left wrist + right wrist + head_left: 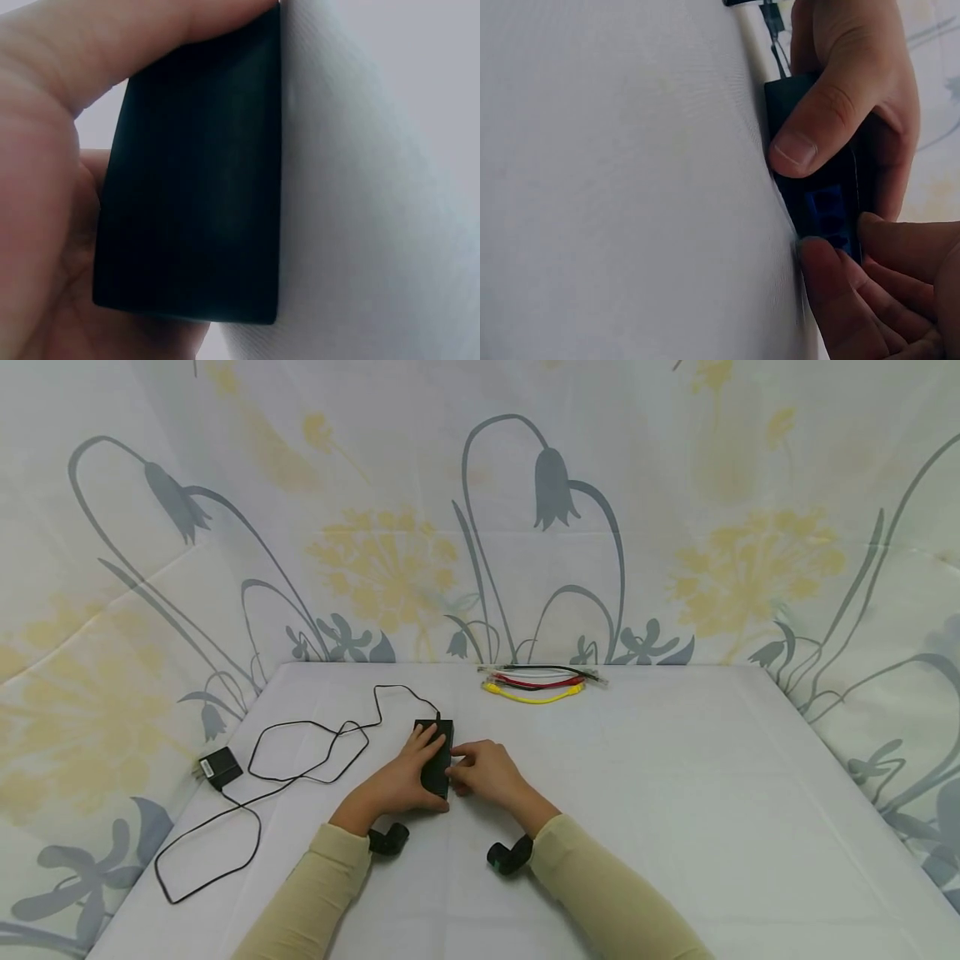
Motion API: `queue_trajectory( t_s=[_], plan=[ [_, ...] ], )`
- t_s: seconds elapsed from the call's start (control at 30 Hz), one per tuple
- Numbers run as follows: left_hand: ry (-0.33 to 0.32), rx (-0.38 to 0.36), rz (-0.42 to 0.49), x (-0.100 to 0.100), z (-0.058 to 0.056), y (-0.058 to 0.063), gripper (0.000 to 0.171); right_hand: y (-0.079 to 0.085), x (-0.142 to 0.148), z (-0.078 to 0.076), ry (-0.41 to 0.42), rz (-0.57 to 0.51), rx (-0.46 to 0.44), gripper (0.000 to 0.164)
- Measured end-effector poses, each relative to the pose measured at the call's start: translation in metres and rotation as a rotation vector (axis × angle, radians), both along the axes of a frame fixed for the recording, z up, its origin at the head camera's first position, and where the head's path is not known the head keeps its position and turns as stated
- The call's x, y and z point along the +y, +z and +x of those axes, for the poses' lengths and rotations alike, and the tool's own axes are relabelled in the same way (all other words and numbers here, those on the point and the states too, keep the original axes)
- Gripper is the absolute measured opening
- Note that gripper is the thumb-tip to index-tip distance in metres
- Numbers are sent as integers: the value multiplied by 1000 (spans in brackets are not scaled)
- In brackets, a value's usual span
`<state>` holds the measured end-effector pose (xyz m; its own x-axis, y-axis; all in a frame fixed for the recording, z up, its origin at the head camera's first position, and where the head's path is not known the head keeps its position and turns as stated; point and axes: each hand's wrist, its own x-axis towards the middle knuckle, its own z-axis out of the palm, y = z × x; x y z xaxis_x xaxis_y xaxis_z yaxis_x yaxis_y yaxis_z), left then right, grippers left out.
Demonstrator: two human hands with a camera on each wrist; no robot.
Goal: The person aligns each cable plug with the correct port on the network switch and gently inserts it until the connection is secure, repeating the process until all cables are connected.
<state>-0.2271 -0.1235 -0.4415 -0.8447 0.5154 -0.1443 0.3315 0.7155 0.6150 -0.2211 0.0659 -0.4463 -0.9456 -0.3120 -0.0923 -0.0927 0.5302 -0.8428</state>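
Note:
A small black box, a network switch [436, 770] by its look, lies lengthwise on the table with a row of blue-lined ports [826, 204] along its right side. The left hand [401, 778] grips it from the left, fingers spread across its top and the thumb at the near end. From the right, the right hand [487, 770] pinches the near corner beside the ports, fingers curled. Its fingertips partly cover the last port in the right wrist view. A thin black cable [405, 687] runs out of the far end of the switch.
To the left, the cable loops across the white table [675, 827] to a black power adapter [221, 767]. Several short network cables, among them a yellow cable [532, 699] and a red cable [536, 683], lie near the back edge. Behind stands a flowered cloth [525, 568].

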Motion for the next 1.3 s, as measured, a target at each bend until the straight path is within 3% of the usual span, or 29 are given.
queue_trajectory(
  t_s=[0.33,0.8,1.0,1.3],
  plan=[
    [13,10,4,-5,-4,-4,109,-2,5,-8,90,91,78,37],
    [1,14,5,-5,-3,-5,108,13,18,-22,164,264,213,27],
    [7,13,-5,-5,-2,-3,108,16,22,-29,158,334,245,26],
    [11,27,-4,-4,-1,-4,108,17,35,-50,72,371,238,23]
  ],
)
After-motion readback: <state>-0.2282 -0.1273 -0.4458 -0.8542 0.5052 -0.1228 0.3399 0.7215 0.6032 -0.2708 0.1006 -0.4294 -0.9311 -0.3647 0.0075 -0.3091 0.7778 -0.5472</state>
